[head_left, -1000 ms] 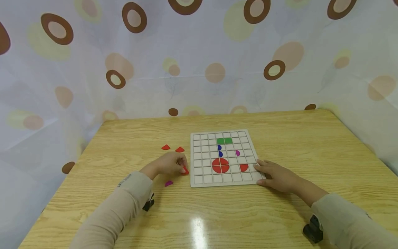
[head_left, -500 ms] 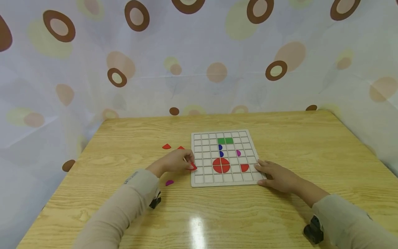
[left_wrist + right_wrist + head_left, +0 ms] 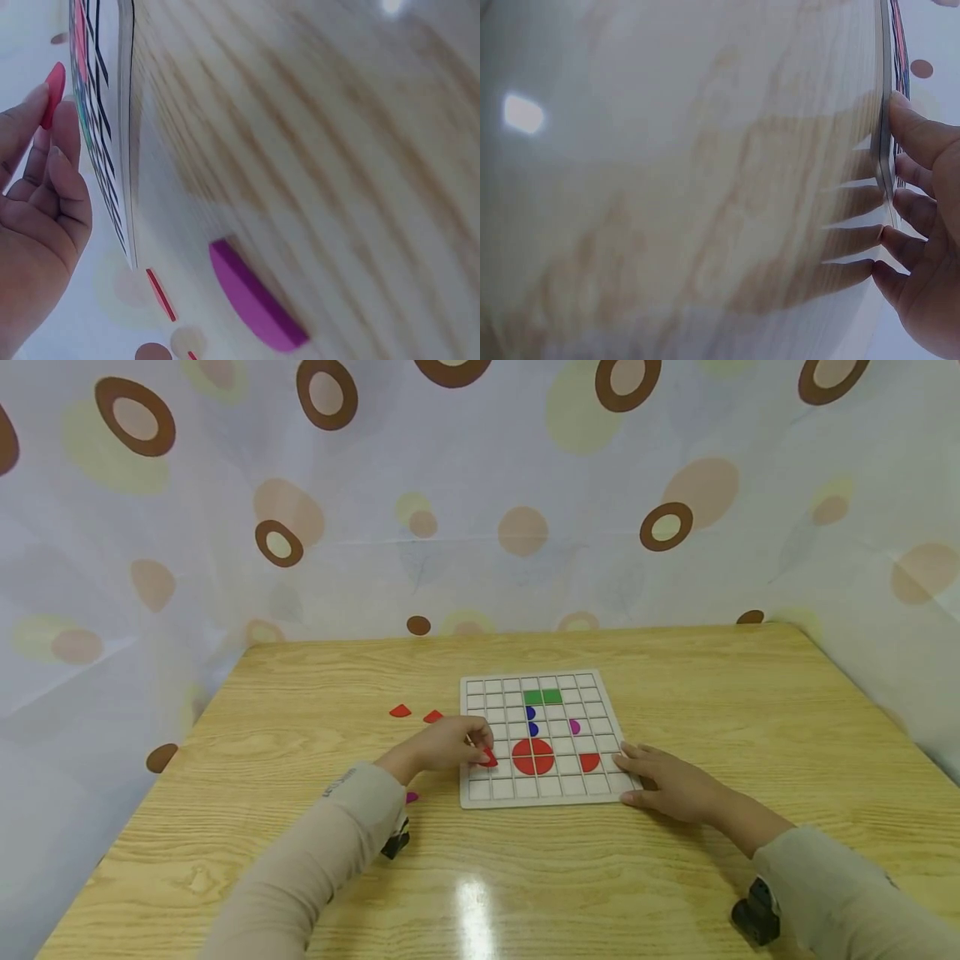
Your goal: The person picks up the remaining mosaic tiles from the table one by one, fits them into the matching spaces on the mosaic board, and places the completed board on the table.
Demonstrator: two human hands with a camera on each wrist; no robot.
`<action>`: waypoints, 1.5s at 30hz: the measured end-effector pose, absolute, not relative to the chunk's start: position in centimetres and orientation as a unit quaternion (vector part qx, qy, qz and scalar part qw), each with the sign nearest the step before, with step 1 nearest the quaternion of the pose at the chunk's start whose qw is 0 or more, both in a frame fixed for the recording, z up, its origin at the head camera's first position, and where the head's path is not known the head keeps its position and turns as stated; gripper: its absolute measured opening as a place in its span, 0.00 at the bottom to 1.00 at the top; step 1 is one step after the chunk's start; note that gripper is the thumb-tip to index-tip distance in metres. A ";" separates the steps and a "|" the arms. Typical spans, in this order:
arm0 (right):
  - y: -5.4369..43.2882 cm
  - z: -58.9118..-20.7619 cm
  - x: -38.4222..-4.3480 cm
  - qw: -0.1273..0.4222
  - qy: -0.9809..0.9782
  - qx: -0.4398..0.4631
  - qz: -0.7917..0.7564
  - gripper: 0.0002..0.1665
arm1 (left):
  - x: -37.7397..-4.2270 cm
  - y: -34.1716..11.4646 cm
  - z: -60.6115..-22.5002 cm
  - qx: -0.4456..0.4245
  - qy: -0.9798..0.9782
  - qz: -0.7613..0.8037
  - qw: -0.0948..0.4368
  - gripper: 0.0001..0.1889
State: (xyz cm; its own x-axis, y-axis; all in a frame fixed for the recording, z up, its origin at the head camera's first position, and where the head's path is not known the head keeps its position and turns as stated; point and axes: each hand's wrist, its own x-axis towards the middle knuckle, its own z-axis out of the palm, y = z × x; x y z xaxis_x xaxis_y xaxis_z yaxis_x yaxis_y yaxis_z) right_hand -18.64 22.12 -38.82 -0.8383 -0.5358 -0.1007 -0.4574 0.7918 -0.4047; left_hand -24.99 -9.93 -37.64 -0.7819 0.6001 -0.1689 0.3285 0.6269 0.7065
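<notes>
My left hand [image 3: 450,744] pinches a red quarter-circle piece [image 3: 489,759] between thumb and fingers, over the left columns of the white grid board [image 3: 570,787]. In the left wrist view the same red piece [image 3: 54,94] stands on edge at the fingertips, apart from the board. At the board's lower right corner rests my right hand [image 3: 675,787], fingers spread along the edge; the thumb [image 3: 911,124] touches the rim in the right wrist view. On the grid lie a red circle [image 3: 523,766] of quarter pieces, a red quarter [image 3: 590,762], blue half-circles [image 3: 533,728], a purple half-circle [image 3: 574,727] and green squares [image 3: 552,696].
Left of the board, two red pieces lie on the wooden table [image 3: 600,877]: one red piece [image 3: 401,711] and another red piece [image 3: 433,717]. A loose purple half-circle [image 3: 255,300] lies near the left wrist, partly hidden in the head view. A patterned cloth [image 3: 465,585] hangs behind.
My left hand has carried the red quarter-circle from the table beside the board rightward over its left columns. My right hand stays at the corner.
</notes>
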 end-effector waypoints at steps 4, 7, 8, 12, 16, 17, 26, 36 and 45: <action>22.2 -38.8 -18.6 0.105 0.942 -0.261 -0.185 0.38 | -25.0 -9.4 -37.6 0.272 0.874 0.350 0.202 0.04; 22.2 -38.8 -18.6 0.105 0.942 -0.260 -0.184 0.38 | -24.9 -9.0 -37.6 0.271 0.872 0.354 0.204 0.04; 22.2 -38.8 -18.6 0.106 0.942 -0.261 -0.184 0.38 | -24.9 -8.8 -37.6 0.271 0.871 0.356 0.204 0.04; 22.2 -38.9 -18.7 0.105 0.942 -0.261 -0.183 0.38 | -25.0 -8.4 -37.8 0.277 0.868 0.358 0.205 0.05; 22.3 -39.0 -18.7 0.106 0.942 -0.260 -0.183 0.38 | -25.0 -8.0 -37.8 0.284 0.867 0.357 0.201 0.07; 22.3 -39.0 -18.7 0.107 0.942 -0.259 -0.184 0.37 | -25.0 -7.9 -37.8 0.286 0.866 0.357 0.201 0.07; 22.2 -39.1 -18.7 0.113 0.943 -0.250 -0.189 0.38 | -25.1 -6.7 -37.6 0.300 0.868 0.348 0.191 0.07; 22.0 -38.9 -18.9 0.109 0.944 -0.253 -0.181 0.38 | -25.2 -5.2 -37.4 0.301 0.868 0.347 0.189 0.06; 22.0 -38.8 -18.8 0.117 0.946 -0.246 -0.178 0.38 | -25.1 -3.3 -37.6 0.300 0.862 0.351 0.209 0.06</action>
